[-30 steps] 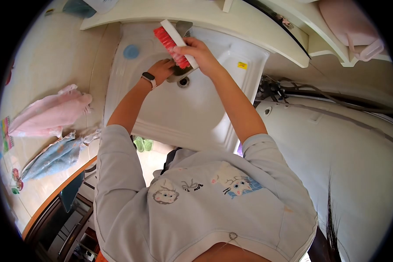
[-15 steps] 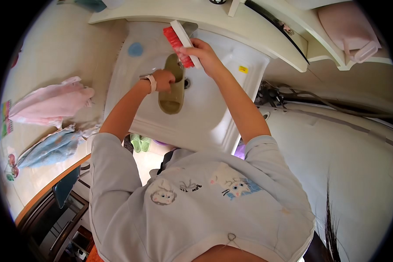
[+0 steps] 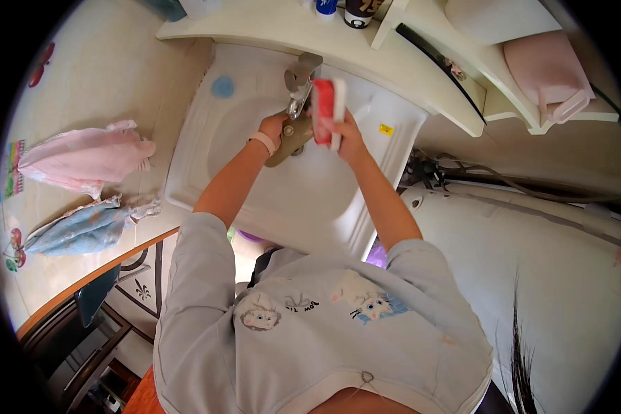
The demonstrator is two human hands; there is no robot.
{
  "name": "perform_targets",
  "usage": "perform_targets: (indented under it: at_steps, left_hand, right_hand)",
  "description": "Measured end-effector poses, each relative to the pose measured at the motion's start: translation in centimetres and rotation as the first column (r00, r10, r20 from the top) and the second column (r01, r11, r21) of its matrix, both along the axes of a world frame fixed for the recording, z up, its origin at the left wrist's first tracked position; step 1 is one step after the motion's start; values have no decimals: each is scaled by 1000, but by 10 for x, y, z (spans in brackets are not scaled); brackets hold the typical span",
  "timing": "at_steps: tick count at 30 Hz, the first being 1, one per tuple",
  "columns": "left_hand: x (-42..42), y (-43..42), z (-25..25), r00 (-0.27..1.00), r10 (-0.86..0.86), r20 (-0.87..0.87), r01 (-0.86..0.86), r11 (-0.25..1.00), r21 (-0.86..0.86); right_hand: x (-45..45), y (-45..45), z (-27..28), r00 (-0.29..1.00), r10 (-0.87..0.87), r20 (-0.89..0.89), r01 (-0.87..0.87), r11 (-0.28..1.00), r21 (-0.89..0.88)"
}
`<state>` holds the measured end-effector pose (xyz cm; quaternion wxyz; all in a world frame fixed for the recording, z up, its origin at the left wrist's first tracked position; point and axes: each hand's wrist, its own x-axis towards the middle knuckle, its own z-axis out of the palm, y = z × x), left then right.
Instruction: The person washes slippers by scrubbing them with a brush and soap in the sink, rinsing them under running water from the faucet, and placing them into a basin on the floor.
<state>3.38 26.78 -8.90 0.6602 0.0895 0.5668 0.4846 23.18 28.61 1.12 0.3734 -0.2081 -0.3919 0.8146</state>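
Observation:
An olive-green slipper is under the faucet in the white sink. My left hand, with a pale band at its wrist, grips the slipper's left side; its fingers are partly hidden. My right hand is wrapped round a scrubbing brush with a white back and red bristles. The bristles face left, close to the slipper and faucet, and are slightly blurred. Whether they touch the slipper I cannot tell.
A blue round patch marks the sink's back left. Above runs a white shelf with a dark cup on it. Pink and blue cloths hang at left. A white covered appliance stands at right.
My left hand has brought the slipper up and right, under the faucet, and it is now tilted. The brush in my right hand has come down and right, turning more upright.

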Motion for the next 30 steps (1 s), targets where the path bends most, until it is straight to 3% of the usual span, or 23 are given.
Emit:
perform_targets:
  at_steps: [2, 4, 7, 9, 10, 12, 13, 14, 16, 19, 23, 25, 26, 28, 30]
  left_hand:
    - [11, -6, 26, 976, 138, 169, -131, 990, -53]
    - [9, -8, 15, 972, 129, 196, -121, 991, -52]
    - [13, -17, 18, 967, 156, 204, -148, 988, -53]
    - [12, -27, 22, 965, -30, -259, 45, 998, 52]
    - [8, -34, 18, 965, -23, -262, 37, 998, 50]
    - [-3, -47, 15, 809, -110, -578, 122, 992, -18]
    - [-7, -59, 18, 697, -87, -711, 169, 985, 45]
    - [-11, -70, 22, 693, -81, -716, 156, 987, 39]
    - [-16, -89, 39, 196, -145, -970, 329, 941, -74]
    - [-15, -115, 58, 89, -172, -981, 380, 916, -126]
    - [-16, -145, 63, 105, -152, -983, 331, 937, -110]
    - [-15, -154, 64, 254, -95, -963, 243, 969, -31]
    - [-15, -159, 65, 256, -88, -963, 233, 972, -26]
    - [-12, -168, 73, 360, -136, -923, 195, 978, -68]
    - [-11, -176, 77, 379, -93, -921, 207, 978, -13]
  right_hand:
    - [12, -16, -27, 998, -31, -50, 29, 999, -26]
    - [19, -31, -41, 988, -134, -75, 105, 948, -302]
    - [10, -43, -52, 969, -158, -190, 77, 924, -375]
    - [-3, -44, -57, 953, -112, -281, -20, 903, -430]
    - [-11, -43, -60, 925, -75, -373, -121, 871, -476]
    - [-27, -38, -69, 913, -79, -401, -144, 855, -498]
    - [-35, -37, -71, 896, -145, -419, -124, 825, -551]
    - [-42, -37, -72, 877, -213, -432, -107, 788, -606]
    - [-56, -33, -76, 873, -224, -433, -98, 789, -606]
    - [-64, -31, -89, 815, -248, -524, -197, 731, -653]
    - [-65, -33, -96, 830, -264, -491, -158, 734, -661]
    - [-66, -32, -93, 852, -271, -448, -113, 741, -662]
    - [-65, -30, -92, 866, -292, -407, -59, 748, -661]
    - [-64, -27, -95, 864, -278, -420, -81, 747, -660]
    - [-64, -25, -98, 839, -261, -477, -114, 773, -623]
